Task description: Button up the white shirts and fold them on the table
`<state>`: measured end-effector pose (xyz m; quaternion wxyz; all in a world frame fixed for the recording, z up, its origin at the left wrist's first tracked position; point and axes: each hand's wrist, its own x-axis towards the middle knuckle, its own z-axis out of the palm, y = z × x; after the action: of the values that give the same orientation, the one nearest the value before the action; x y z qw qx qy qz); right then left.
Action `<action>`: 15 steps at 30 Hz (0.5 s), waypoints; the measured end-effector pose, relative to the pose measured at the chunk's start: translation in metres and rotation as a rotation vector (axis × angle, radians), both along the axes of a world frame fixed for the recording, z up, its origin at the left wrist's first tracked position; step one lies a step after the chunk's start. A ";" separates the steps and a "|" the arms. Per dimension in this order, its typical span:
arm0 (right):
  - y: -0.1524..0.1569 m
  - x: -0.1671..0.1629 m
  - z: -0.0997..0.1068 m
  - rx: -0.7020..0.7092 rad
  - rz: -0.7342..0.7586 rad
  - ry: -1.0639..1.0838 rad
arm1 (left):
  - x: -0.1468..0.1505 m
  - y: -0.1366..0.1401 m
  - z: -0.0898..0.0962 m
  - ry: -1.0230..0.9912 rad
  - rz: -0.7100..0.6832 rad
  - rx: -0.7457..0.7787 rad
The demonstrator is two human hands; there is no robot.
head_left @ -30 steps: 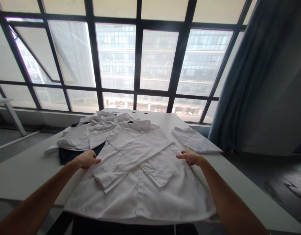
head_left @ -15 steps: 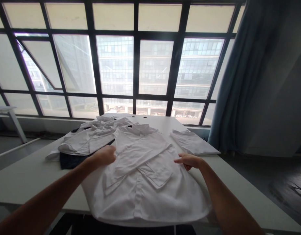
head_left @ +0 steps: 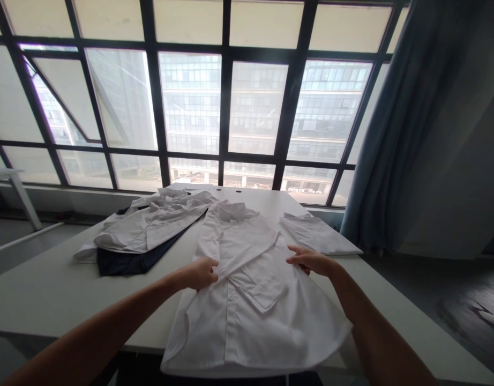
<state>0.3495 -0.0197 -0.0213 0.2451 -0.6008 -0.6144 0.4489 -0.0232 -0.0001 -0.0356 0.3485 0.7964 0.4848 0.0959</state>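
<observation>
A white button-front shirt (head_left: 247, 327) lies on the white table in front of me, collar away from me, its hem hanging over the near edge. Its sleeves are laid across the front. My left hand (head_left: 201, 272) is closed on the shirt's left side, which is turned inward over the front. At the opposite side edge, my right hand (head_left: 309, 261) pinches the cloth between thumb and fingers. The shirt's right lower part still spreads out flat beneath my right forearm.
To the left lies a loose pile of white shirts (head_left: 150, 220) with a dark navy garment (head_left: 126, 262) under it. A folded white shirt (head_left: 317, 233) rests at the right edge of the table (head_left: 42, 300). Windows stand behind, and a blue-grey curtain (head_left: 387, 161) hangs at the right.
My left hand has moved right, bringing the shirt's left side inward over its front. More of the navy garment now shows. My right hand has barely moved.
</observation>
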 end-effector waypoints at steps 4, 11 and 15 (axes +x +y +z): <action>-0.002 -0.022 0.007 0.033 0.045 0.068 | 0.009 -0.011 -0.004 -0.031 0.006 0.106; -0.009 -0.065 0.006 0.074 0.007 -0.058 | 0.001 -0.003 -0.004 -0.063 -0.186 -0.051; -0.009 -0.083 0.006 0.086 -0.020 -0.080 | -0.024 0.023 -0.006 -0.085 -0.165 0.412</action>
<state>0.2667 -0.0285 -0.0155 0.2504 -0.6133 -0.6362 0.3955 -0.0474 0.0228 -0.0416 0.2051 0.8831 0.3730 0.1975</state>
